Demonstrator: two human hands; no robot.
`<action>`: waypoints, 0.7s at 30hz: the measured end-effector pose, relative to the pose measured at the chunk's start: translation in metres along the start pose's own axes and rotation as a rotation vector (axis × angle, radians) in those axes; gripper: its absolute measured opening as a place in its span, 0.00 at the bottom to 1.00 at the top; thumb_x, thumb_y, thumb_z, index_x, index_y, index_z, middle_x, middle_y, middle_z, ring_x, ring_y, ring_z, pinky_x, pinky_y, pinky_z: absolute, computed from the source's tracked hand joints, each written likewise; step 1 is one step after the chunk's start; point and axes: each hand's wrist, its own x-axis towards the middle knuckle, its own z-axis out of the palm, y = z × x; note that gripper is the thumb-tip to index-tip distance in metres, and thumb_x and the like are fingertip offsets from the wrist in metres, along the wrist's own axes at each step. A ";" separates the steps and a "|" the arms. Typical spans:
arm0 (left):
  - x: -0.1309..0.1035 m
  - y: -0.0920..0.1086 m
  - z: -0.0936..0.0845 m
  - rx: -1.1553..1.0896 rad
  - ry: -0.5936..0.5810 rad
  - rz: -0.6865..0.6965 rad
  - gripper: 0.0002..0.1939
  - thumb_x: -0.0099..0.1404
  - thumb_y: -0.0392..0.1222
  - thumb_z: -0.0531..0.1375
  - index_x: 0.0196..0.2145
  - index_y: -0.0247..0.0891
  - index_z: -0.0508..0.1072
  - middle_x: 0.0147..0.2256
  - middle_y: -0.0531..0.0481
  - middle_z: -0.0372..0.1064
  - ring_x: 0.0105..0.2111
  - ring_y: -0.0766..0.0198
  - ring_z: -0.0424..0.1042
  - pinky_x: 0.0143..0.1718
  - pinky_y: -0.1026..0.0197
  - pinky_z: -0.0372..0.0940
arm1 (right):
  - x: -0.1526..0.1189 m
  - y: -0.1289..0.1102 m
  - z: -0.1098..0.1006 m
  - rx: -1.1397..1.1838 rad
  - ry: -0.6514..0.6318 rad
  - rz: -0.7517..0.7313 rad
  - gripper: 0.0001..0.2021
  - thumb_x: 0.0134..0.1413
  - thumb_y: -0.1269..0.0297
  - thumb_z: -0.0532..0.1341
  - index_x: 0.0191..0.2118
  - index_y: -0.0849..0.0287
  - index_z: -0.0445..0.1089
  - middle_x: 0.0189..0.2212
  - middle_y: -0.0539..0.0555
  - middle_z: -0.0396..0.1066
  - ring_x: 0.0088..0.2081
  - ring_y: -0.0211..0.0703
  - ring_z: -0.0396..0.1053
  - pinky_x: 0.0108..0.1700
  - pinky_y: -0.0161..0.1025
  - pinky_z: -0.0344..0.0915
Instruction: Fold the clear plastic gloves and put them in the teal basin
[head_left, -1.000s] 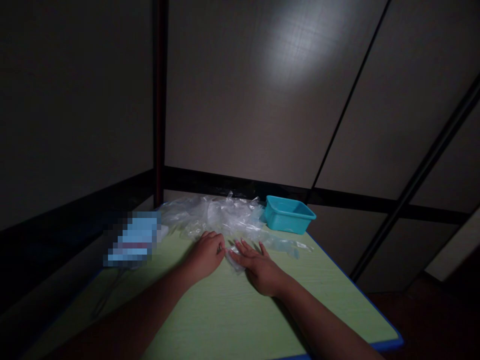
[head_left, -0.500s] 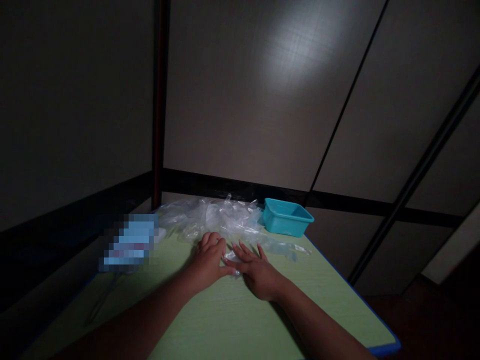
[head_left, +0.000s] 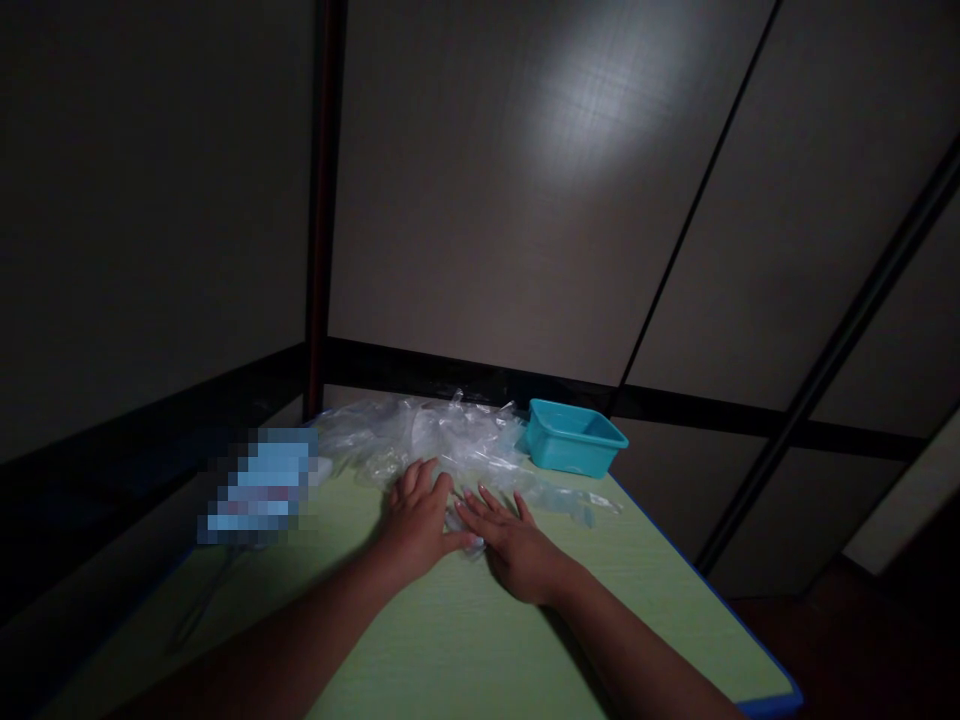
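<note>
A small crumpled piece of clear plastic lies on the table between my two hands, partly covered by them. My left hand rests on its left side, fingers bent a little and apart, with the thumb reaching the plastic's near edge. Lying over the right side of it is my right hand, flat with its fingers spread. A heap of thin, clear plastic bags spreads just beyond my fingertips, and a strip of it runs off to the right.
An open turquoise plastic tub stands at the table's far right edge. On the left, a blurred-out blue object has a thin cord by it. The green table has a blue rim; dark cabinet panels rise behind.
My left hand's fingers have straightened and spread slightly. My right fingers have shifted a little over the small plastic piece. The bags and tub stay in place.
</note>
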 end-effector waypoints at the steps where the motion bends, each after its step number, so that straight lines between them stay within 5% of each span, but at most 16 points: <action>1: 0.000 0.000 0.000 0.003 0.011 -0.003 0.31 0.47 0.61 0.62 0.45 0.42 0.64 0.57 0.41 0.49 0.58 0.46 0.43 0.53 0.46 0.48 | 0.000 0.002 0.002 0.009 0.012 -0.009 0.39 0.46 0.76 0.47 0.63 0.46 0.33 0.64 0.46 0.33 0.63 0.43 0.29 0.58 0.62 0.25; 7: -0.001 -0.001 0.005 0.018 -0.044 -0.028 0.36 0.48 0.59 0.62 0.52 0.44 0.60 0.60 0.42 0.45 0.60 0.46 0.39 0.55 0.43 0.43 | 0.001 0.010 0.010 0.017 0.073 0.010 0.41 0.44 0.76 0.48 0.64 0.57 0.28 0.64 0.52 0.31 0.63 0.43 0.28 0.60 0.58 0.30; 16: -0.002 -0.007 0.010 -0.009 -0.073 0.011 0.43 0.44 0.62 0.62 0.56 0.43 0.59 0.61 0.39 0.42 0.60 0.44 0.37 0.55 0.42 0.43 | 0.003 0.013 0.013 0.045 0.082 0.039 0.38 0.45 0.74 0.48 0.64 0.57 0.35 0.64 0.52 0.32 0.63 0.44 0.29 0.60 0.56 0.33; 21: -0.003 -0.005 0.006 -0.033 -0.109 0.044 0.42 0.46 0.61 0.62 0.57 0.53 0.55 0.62 0.43 0.39 0.61 0.45 0.36 0.55 0.38 0.37 | 0.003 0.014 0.012 0.128 0.096 0.029 0.39 0.42 0.75 0.49 0.63 0.55 0.38 0.64 0.52 0.34 0.63 0.44 0.30 0.59 0.57 0.32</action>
